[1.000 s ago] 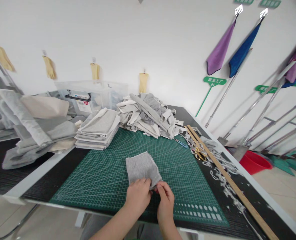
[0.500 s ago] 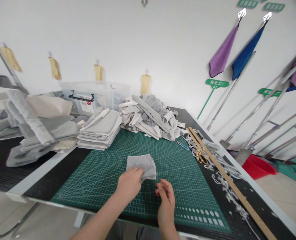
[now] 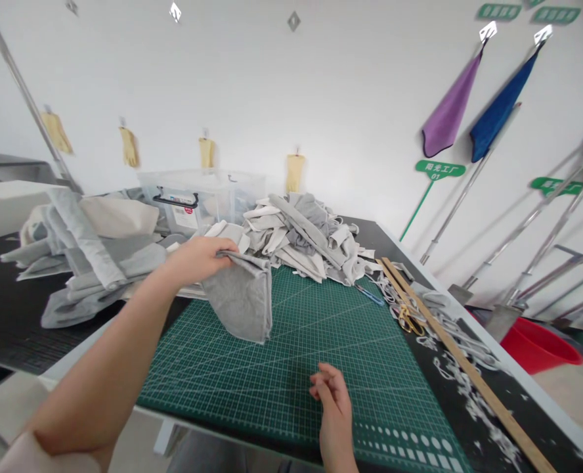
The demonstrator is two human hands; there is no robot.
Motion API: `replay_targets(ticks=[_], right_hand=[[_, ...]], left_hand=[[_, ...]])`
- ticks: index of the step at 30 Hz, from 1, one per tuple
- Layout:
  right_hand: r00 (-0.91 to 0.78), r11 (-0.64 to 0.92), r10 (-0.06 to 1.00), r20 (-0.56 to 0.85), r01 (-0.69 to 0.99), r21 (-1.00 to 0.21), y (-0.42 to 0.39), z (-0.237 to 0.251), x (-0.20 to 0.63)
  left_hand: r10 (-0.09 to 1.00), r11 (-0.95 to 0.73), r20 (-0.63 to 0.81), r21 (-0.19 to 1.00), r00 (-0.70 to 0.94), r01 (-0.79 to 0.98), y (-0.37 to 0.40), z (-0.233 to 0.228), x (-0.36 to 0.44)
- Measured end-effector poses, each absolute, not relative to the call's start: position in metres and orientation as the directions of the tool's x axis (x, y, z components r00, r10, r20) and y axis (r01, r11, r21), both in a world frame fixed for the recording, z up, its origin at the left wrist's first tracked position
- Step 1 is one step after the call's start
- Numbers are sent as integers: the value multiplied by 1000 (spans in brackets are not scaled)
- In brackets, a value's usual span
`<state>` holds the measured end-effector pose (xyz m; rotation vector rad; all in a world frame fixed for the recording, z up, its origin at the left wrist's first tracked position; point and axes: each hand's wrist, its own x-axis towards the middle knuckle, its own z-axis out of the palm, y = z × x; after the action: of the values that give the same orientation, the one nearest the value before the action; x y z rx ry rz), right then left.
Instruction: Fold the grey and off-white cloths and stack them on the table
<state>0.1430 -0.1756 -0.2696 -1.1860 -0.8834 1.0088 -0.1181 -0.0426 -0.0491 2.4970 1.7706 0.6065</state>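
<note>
A: We log the grey cloth [image 3: 242, 299] first. Where does it sit?

B: Off the mat [image 3: 321, 328]. We find it hanging folded from the left hand [image 3: 197, 257], which pinches its upper edge. The lower edge hangs free above the mat's far left part.

A: And the right hand [image 3: 331, 394]?

B: Holding nothing. It hovers low over the mat's near edge, fingers loosely curled, well apart from the cloth.

A: Which step do we record?

B: We judge it a carry: the cloth is held up just in front of the stack [image 3: 230, 232] of folded pieces, which the hand partly hides. A set-down there would call for a level release with edges squared to the pieces beneath. We cannot tell how high the stack stands.

A: What surrounds it?

B: The loose heap [image 3: 301, 233] lies beyond the mat, the clear box [image 3: 197, 194] behind the stack. Scissors [image 3: 410, 320] and a wooden strip [image 3: 469, 374] lie among the trimmings on the worktop [image 3: 370, 230], right of the mat.

A: What differs from a second ago?

B: Then the cloth lay flat on the mat with both hands at its near edge. Half a second ago the right hand had already let go. Now the left arm is stretched out and the cloth is raised.
</note>
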Motion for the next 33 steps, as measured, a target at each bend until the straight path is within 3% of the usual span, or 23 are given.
replay_targets(ticks=[7, 9, 12, 15, 17, 20, 23, 25, 30, 33], right_hand=[[262, -3, 964, -37, -129, -992, -173, -266, 141], [260, 0, 965, -33, -126, -992, -171, -267, 140], [266, -2, 963, -37, -132, -991, -167, -271, 141], [260, -11, 965, -44, -127, -992, -165, -272, 141], [248, -11, 968, -38, -112, -994, -165, -271, 140], [222, -14, 974, -34, -91, -996, -165, -265, 139], [199, -33, 979, -45, -64, -997, -167, -260, 137], [187, -39, 981, -44, -33, -999, -168, -259, 137], [144, -20, 989, -14, 43, -999, -167, -262, 137], [139, -11, 990, -2, 70, -998, -166, -262, 137]], left_hand=[[911, -378, 193, 40, 365, 925, 27, 11, -157], [914, -332, 231, -42, 332, 942, 52, 35, -160], [872, -241, 404, -140, 277, 961, 79, 70, -167], [809, -184, 547, -109, 213, 977, 91, 80, -178], [811, -184, 559, -30, 169, 983, 96, 61, -187], [887, -211, 425, 20, 183, 977, 102, 0, -201], [971, -235, 38, -35, 236, 971, 103, -69, -216], [967, -246, -78, -20, 244, 969, 101, -100, -224], [955, -253, -127, 117, 267, 960, 92, -109, -227], [966, -221, -113, 110, 233, 969, 90, -93, -218]])
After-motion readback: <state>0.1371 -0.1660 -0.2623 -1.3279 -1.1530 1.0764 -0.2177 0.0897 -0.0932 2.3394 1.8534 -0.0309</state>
